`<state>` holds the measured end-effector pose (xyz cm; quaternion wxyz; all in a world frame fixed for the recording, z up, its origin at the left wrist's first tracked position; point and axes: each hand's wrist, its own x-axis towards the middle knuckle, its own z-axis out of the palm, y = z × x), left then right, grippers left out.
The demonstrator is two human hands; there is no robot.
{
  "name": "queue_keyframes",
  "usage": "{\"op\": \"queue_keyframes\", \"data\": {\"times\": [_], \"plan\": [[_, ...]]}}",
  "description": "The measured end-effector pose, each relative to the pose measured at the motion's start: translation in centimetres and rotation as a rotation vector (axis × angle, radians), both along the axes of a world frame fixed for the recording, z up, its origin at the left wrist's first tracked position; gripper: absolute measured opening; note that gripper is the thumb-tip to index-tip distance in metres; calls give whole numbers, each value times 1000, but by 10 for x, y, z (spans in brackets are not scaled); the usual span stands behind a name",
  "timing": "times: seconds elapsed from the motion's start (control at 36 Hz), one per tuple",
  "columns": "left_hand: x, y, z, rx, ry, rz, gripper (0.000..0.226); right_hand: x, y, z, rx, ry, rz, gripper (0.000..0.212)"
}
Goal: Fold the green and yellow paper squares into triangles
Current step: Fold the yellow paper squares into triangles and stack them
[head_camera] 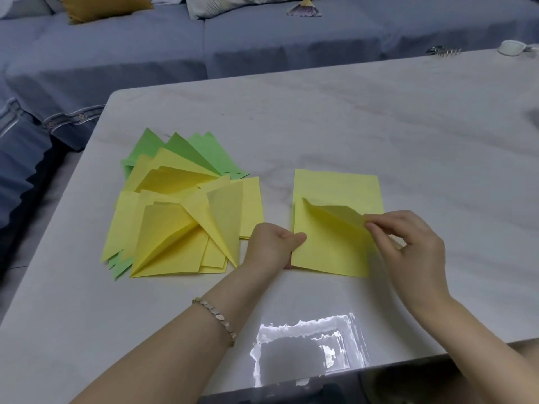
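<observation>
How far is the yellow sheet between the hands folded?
Partly folded: the right hand pinches a raised corner of the yellow sheet, the left hand holds its edge.

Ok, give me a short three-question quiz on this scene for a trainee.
1. True or false: the right hand pinches a lifted corner of the yellow sheet.
2. Which wrist wears the bracelet? A) left B) right
3. Fill in: the pile of folded triangles lies on the person's ___ of the yellow sheet.
Key: 1 true; 2 A; 3 left.
</observation>
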<state>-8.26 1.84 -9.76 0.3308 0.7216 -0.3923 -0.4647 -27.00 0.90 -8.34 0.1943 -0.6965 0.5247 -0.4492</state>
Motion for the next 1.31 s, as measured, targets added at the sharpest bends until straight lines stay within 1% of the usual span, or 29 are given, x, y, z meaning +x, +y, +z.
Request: {"op": "queue_keyframes", "data": {"times": [0.06,0.14,0.25,0.28,0.31,0.36,0.39,0.42,0.47,0.5,0.56,0.58,0.61,0.67,0.72,0.83,0.89,0.97,1.0,1.03,1.08,1.14,1.22,1.25,1.28,1.31], "plan": [[3,3,1,-39,-55,-20,42,7,5,-1,-86,25,42,11],[10,10,6,-70,-152,-25,43,17,12,-1,-189,77,87,11],[24,28,19,-201,-328,67,31,26,20,-4,-239,68,136,7],[28,32,24,-219,-287,112,30,28,23,-5,-262,58,165,5],[32,35,31,-209,-149,183,31,31,25,-6,-285,44,207,8],[39,39,44,-66,283,342,38,36,29,-9,-323,18,329,14],[44,41,49,14,443,372,41,38,30,-10,-341,12,391,15],[50,43,53,82,515,356,41,40,31,-12,-355,13,447,16],[62,45,55,146,525,299,35,42,33,-15,-365,30,556,21],[67,46,55,157,476,278,34,42,34,-17,-361,37,609,20],[76,47,53,184,297,202,49,41,36,-18,-345,59,686,14],[78,48,51,193,234,152,53,41,36,-18,-334,76,709,13],[78,48,51,193,215,103,50,40,36,-18,-320,92,731,13],[76,49,50,183,246,3,43,39,36,-15,-271,123,755,14],[73,52,50,144,260,-84,36,38,36,-11,-169,130,741,14],[67,59,43,73,239,-176,34,37,37,-3,138,-8,666,17],[66,63,40,75,224,-215,37,38,37,2,302,-74,565,13],[63,69,40,85,262,-286,40,41,32,7,518,-52,465,15],[61,71,41,92,269,-321,39,42,30,9,586,-66,456,13],[59,72,41,97,266,-357,39,43,28,10,638,-103,455,17],[56,73,44,107,256,-396,38,43,24,14,695,-208,455,24],[52,74,48,116,232,-390,33,44,23,19,714,-254,431,16],[47,73,51,30,111,-326,19,46,24,19,702,-255,400,12],[45,72,51,-12,79,-298,26,46,24,19,687,-246,392,12],[41,72,51,-60,87,-274,32,48,24,19,676,-245,383,12],[37,71,49,-100,94,-251,32,48,25,20,664,-248,372,12]]}}
